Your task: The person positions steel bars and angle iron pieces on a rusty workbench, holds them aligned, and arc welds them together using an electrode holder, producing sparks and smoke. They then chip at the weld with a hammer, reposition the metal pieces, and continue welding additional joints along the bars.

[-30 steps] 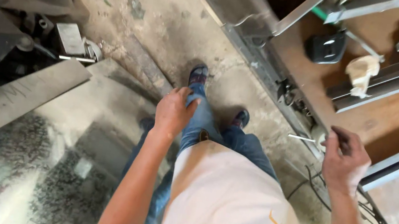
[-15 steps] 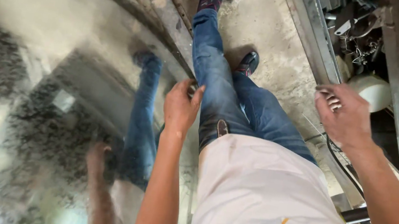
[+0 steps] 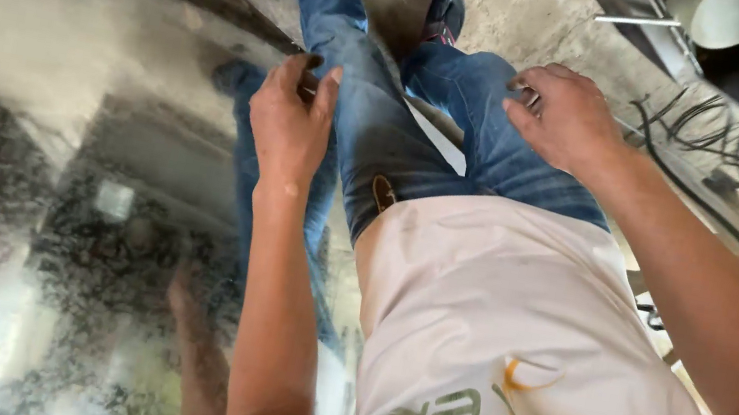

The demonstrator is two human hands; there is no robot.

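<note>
The left hand (image 3: 292,120) is curling its fingers over the edge of the shiny sheet (image 3: 43,183) at nine o'clock — best gripped firmly, clear of the sharp edge — while the right hand (image 3: 565,115) is resting half-open on the thigh (image 3: 481,136), holding nothing I can make out.

Single head-worn camera, looking steeply down along the wearer's torso. Close range. Shiny metal sheet (image 3: 39,212) fills frame left of the jeans (image 3: 373,128); concrete floor (image 3: 522,13) beyond them.
</note>
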